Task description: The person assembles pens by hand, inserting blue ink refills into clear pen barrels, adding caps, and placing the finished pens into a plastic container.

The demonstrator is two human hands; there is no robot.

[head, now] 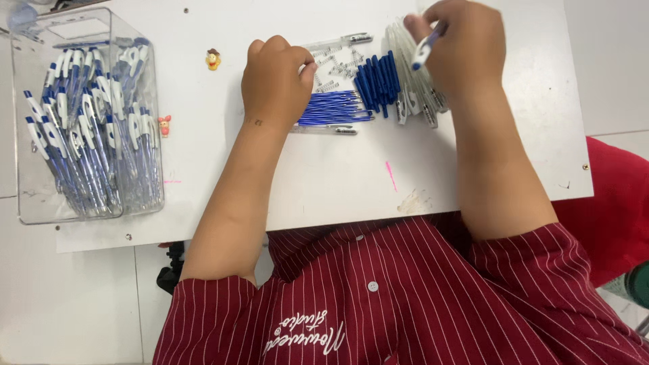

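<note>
Pen assembly in hand, probably: right hand (466, 51) closed on a blue-tipped pen part (426, 51) above clear barrels (412, 74), left hand (277, 84) curled beside blue refills (334, 108), grip unclear; next, likely picking one refill carefully.
</note>
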